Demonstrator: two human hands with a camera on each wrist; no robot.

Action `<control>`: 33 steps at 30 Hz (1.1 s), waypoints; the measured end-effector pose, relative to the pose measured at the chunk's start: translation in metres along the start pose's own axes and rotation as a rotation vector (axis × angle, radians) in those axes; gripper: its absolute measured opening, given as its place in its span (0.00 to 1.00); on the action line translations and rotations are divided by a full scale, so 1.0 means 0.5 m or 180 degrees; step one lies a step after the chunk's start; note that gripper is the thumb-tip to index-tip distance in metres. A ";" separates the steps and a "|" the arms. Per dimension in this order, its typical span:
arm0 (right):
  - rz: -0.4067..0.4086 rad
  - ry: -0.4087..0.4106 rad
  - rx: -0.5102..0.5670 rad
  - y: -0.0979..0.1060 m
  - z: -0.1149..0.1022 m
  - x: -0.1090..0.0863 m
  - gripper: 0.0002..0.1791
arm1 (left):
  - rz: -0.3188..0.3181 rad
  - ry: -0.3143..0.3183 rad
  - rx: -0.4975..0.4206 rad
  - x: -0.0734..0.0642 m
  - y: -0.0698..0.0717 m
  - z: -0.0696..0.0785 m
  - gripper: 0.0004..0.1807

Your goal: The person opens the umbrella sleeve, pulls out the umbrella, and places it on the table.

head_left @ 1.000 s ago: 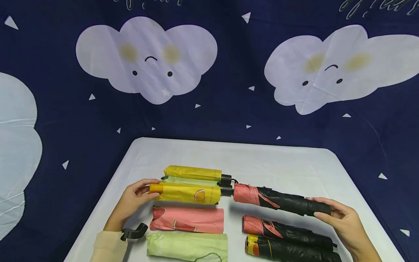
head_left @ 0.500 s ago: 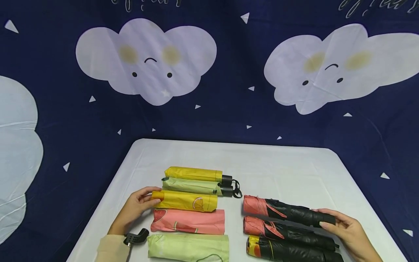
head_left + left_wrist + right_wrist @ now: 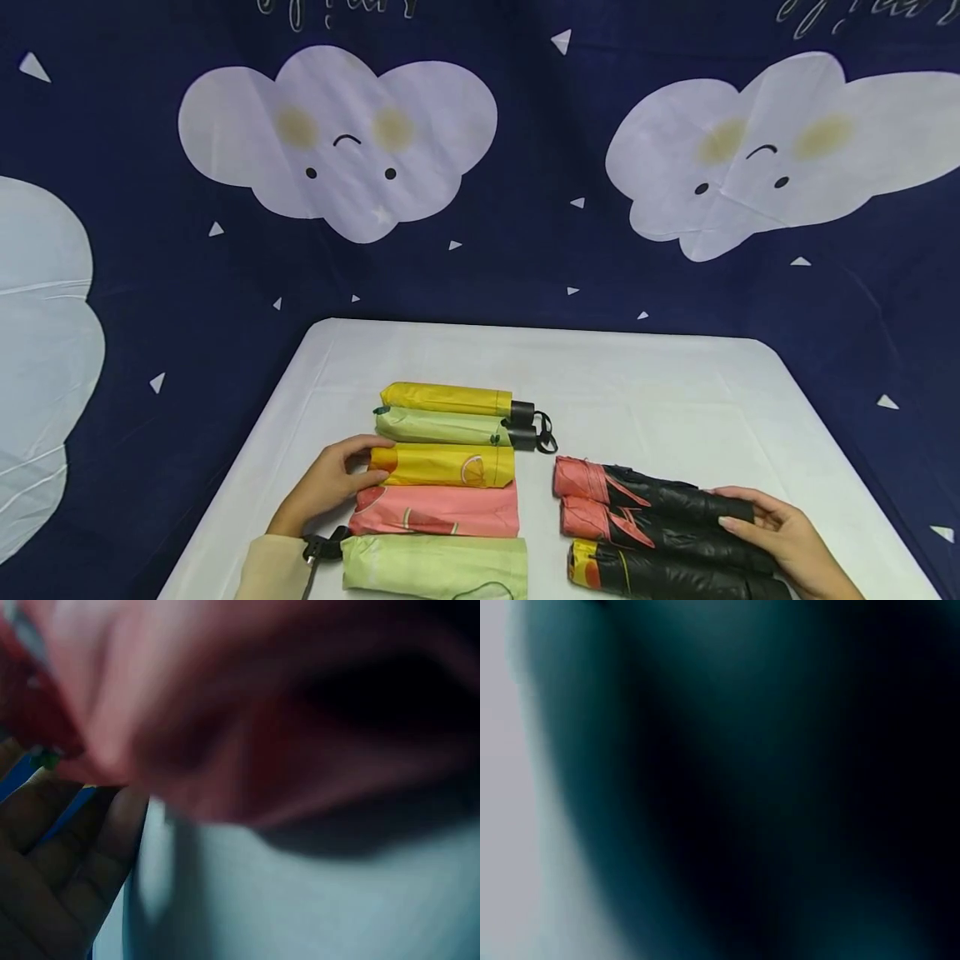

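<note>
In the head view my left hand (image 3: 327,483) pinches the left end of a yellow umbrella sleeve (image 3: 438,464) with an orange-slice print. That sleeve lies against a pink watermelon-print sleeve (image 3: 450,510). My right hand (image 3: 787,533) grips the right end of a folded black umbrella (image 3: 660,493) with a pink left end. This umbrella lies alongside a similar black and pink umbrella (image 3: 675,537). In the left wrist view the fingers (image 3: 97,847) show at the left, and pink fabric (image 3: 225,735) fills the top. The right wrist view shows only dark blur.
Behind the yellow sleeve lie a yellow sleeved umbrella (image 3: 446,398) and a green one (image 3: 442,424), both with black handles. In front are a green sleeve (image 3: 435,567) and a black umbrella with a yellow end (image 3: 660,571). All lie on a white table (image 3: 600,367).
Both hands have come down towards the near side, lowering the yellow sleeve and the black and pink umbrella. The sleeve shifted slightly right lately; the umbrella closed up to the one in front.
</note>
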State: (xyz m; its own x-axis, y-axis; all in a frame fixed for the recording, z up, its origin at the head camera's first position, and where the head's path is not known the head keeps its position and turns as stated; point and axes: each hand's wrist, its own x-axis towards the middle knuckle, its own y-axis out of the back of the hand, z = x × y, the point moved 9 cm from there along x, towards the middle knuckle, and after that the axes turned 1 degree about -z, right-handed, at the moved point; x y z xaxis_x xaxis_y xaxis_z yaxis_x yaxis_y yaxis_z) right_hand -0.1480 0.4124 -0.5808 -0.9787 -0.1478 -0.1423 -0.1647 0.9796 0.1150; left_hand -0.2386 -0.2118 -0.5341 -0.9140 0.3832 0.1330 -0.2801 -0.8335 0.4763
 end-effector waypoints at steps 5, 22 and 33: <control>0.0182 0.0056 -0.0746 0.005 -0.022 -0.004 0.24 | 0.0112 0.0011 0.0197 0.004 0.004 0.005 0.24; 0.0508 0.0321 -0.3090 -0.001 -0.189 -0.005 0.27 | 0.0690 0.0015 0.0116 -0.001 0.084 0.006 0.21; 0.0538 0.1634 -0.3058 -0.209 -0.428 0.113 0.17 | 0.0912 -0.0061 -0.0029 0.050 0.095 0.002 0.21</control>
State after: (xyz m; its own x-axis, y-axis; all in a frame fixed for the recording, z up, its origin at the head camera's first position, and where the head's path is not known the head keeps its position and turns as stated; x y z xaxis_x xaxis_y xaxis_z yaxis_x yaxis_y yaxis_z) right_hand -0.2124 0.2724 -0.3903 -0.8953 -0.2790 0.3472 0.1674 0.5115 0.8428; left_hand -0.2745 -0.2412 -0.5072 -0.9507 0.1390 0.2774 -0.0140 -0.9123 0.4092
